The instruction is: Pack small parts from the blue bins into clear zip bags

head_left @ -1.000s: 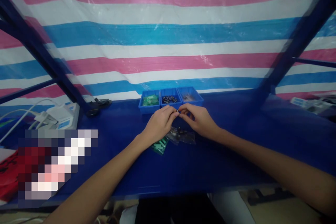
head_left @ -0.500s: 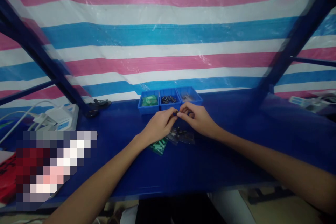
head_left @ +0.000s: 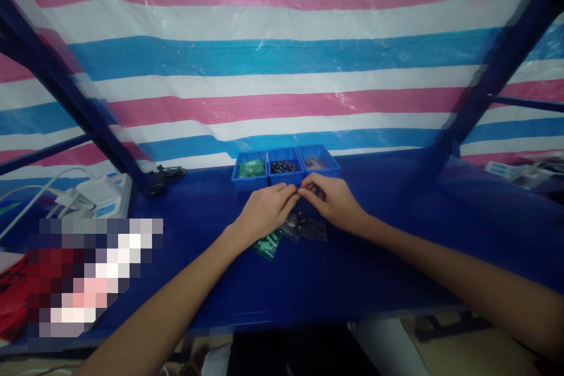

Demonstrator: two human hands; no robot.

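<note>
My left hand (head_left: 268, 208) and my right hand (head_left: 331, 198) meet fingertip to fingertip just in front of three small blue bins. Both are closed in a pinch, and whatever lies between the fingertips is too small and hidden to name. Beneath them on the table are clear plastic bags (head_left: 314, 230) with small dark parts at their upper edge. A green packet (head_left: 268, 245) lies partly under my left hand. Green packets fill the left bin (head_left: 249, 184), small black-and-metal parts the middle bin (head_left: 285, 178), and pale, blurred pieces the right bin (head_left: 326, 171).
The blue table (head_left: 308, 288) runs up to a striped plastic sheet (head_left: 282, 59). On the left are a white power strip (head_left: 118, 197) with plugs and cables, a dark coiled cable (head_left: 170, 173) and a red item (head_left: 13, 299) beside a blurred-out patch. More white plugs (head_left: 513, 173) lie far right.
My left fingers have shifted slightly, and the dark speck seen at their tips before is now covered. My right hand stays almost still.
</note>
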